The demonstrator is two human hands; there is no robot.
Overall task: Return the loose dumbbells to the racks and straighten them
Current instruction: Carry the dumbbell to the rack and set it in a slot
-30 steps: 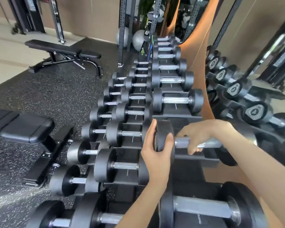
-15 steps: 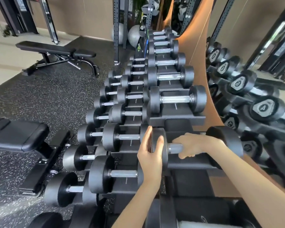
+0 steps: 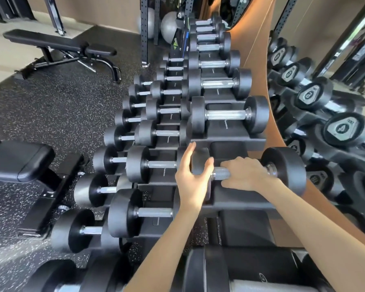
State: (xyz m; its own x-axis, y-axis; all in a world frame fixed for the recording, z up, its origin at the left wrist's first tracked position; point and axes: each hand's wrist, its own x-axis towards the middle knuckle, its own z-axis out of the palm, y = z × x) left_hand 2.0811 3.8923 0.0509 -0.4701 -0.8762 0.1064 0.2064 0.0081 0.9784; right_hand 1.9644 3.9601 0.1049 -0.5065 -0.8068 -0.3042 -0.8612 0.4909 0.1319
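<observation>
A black round-headed dumbbell [image 3: 284, 167] with a knurled steel handle lies across a cradle on the top tier of the black dumbbell rack [image 3: 236, 142]. My right hand [image 3: 244, 173] grips its handle near the middle. My left hand [image 3: 193, 178] cups the outer face and edge of its left head, thumb over the inner side. Its right head sits close to the mirror. Rows of matching dumbbells [image 3: 228, 114] fill the top tier beyond it, and smaller ones [image 3: 154, 165] fill the two lower tiers to the left.
A wall mirror [image 3: 325, 102] runs along the rack's right side and reflects the dumbbell ends. Two black benches stand on the speckled rubber floor: one [image 3: 19, 163] near left, one [image 3: 57, 44] far left. Grey exercise balls [image 3: 169, 24] and a perforated upright post stand at the far end.
The dumbbell has come down from just above the rack into its cradle, its right head now plain to see by the mirror. Both hands stayed on it. The camera tilted slightly.
</observation>
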